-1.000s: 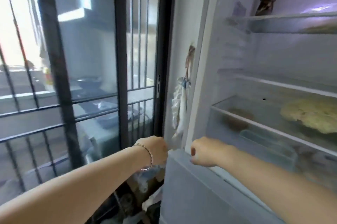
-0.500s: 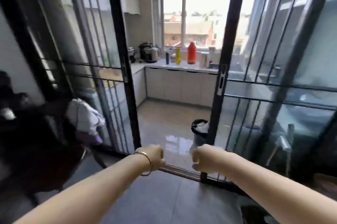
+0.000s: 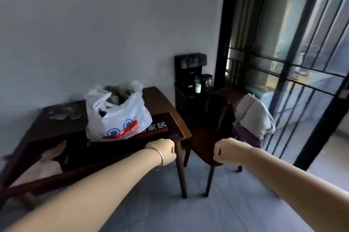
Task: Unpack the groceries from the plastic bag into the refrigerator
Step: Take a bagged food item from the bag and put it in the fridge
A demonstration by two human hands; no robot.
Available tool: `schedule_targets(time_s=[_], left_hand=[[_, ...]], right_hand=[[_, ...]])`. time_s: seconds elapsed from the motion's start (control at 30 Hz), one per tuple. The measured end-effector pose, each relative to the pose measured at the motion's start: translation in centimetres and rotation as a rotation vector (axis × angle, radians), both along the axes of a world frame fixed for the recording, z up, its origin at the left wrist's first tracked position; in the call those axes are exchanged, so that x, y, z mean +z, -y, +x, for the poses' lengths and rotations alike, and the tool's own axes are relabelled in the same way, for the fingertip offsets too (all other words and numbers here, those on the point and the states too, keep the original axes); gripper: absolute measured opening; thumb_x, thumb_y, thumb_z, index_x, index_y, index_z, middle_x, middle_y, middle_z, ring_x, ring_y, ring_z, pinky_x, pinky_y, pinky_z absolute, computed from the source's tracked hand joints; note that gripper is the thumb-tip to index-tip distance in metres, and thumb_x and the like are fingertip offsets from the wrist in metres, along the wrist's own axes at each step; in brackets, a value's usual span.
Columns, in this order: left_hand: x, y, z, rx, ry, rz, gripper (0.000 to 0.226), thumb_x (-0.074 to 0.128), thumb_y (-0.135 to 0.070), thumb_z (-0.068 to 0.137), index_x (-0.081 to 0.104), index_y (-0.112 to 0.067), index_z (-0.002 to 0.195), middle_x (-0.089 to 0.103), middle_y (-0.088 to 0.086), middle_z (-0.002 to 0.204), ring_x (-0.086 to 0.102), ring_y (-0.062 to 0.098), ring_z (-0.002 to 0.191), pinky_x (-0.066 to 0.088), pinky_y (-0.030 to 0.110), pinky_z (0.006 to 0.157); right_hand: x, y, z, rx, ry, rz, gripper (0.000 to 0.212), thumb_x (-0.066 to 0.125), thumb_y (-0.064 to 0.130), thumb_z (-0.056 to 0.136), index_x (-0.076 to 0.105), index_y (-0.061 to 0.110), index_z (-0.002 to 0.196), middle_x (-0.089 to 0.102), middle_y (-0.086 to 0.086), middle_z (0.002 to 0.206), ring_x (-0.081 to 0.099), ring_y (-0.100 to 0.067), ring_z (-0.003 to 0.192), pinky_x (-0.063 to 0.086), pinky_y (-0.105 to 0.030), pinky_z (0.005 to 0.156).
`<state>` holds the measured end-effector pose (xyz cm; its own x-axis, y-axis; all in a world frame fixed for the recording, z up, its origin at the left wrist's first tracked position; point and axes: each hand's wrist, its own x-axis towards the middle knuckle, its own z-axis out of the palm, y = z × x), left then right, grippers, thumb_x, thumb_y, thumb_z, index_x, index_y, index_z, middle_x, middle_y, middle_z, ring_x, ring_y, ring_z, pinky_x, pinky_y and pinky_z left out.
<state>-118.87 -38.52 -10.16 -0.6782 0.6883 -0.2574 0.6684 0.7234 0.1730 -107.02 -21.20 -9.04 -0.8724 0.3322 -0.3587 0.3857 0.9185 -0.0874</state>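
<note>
Turning from the glass doors, we faced the plastic bag sitting full on the surface. Both fists, left hand and right hand, were closed and empty; reaching in seemed next.

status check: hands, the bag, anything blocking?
Left hand and right hand both fisted, empty. White plastic grocery bag full, upright on dark wooden table, untouched. Dark wooden chair right of table; approach to bag clear.

1. The bag at the table's far edge is thin, glossy white plastic.
2. The table is dark, polished wood.
3. Soft matt cloth drapes the wooden chair.
4. The floor is smooth grey tile.
</note>
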Motion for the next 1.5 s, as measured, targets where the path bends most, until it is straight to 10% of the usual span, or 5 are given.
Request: schedule_targets(time_s=[0.47,0.73,0.9,1.23,1.5], left_hand=[[-2.3,9.8,-25.9,0.403,-0.143,0.204,0.027,0.042,-0.023,0.093,0.054,-0.019,0.118,0.054,0.000,0.122,0.057,0.023,0.103,0.048,0.033,0.085],[-0.8,9.1,-40.3,0.240,-0.499,0.306,0.034,0.055,-0.006,0.074,0.071,-0.016,0.103,0.053,0.015,0.130,0.054,0.034,0.117,0.050,0.045,0.089],[-3.3,10.1,-45.1,0.169,-0.245,-0.135,0.049,0.049,-0.011,0.087,0.049,-0.037,0.129,-0.011,-0.005,0.157,-0.019,0.021,0.144,-0.004,0.044,0.115],[-7.7,16.3,-48.3,0.370,0.098,0.149,0.088,0.057,-0.008,0.083,0.003,-0.032,0.149,-0.012,-0.017,0.154,0.013,0.012,0.143,0.039,0.026,0.104],[-10.5,19.2,-46.7,0.182,0.391,0.342,0.098,0.047,0.012,0.081,-0.011,-0.054,0.126,-0.023,-0.023,0.146,-0.009,0.001,0.142,0.037,0.007,0.095]], right_hand=[[-3.7,5.6,-32.5,0.418,-0.104,-0.027,0.024,0.047,0.031,0.093,0.063,0.019,0.107,0.065,0.002,0.105,0.063,-0.015,0.091,0.047,-0.021,0.069],[-2.7,4.5,-50.0,0.482,-0.346,-0.063,0.033,0.047,0.033,0.094,0.054,0.022,0.124,0.049,0.001,0.132,0.048,-0.019,0.120,0.043,-0.032,0.097],[-5.4,4.9,-55.5,0.682,-0.277,0.009,0.037,0.036,0.043,0.097,0.057,0.024,0.121,0.047,0.004,0.136,0.033,-0.017,0.133,0.023,-0.035,0.110],[-12.0,3.3,-53.5,0.535,0.116,0.262,0.043,0.035,0.050,0.094,0.061,0.025,0.119,0.059,0.009,0.126,0.046,-0.009,0.126,0.004,-0.032,0.117],[-11.8,13.4,-52.9,0.514,0.247,-0.326,0.046,0.036,0.003,0.090,0.059,0.025,0.125,0.056,0.005,0.130,0.048,-0.012,0.123,0.036,-0.026,0.107]])
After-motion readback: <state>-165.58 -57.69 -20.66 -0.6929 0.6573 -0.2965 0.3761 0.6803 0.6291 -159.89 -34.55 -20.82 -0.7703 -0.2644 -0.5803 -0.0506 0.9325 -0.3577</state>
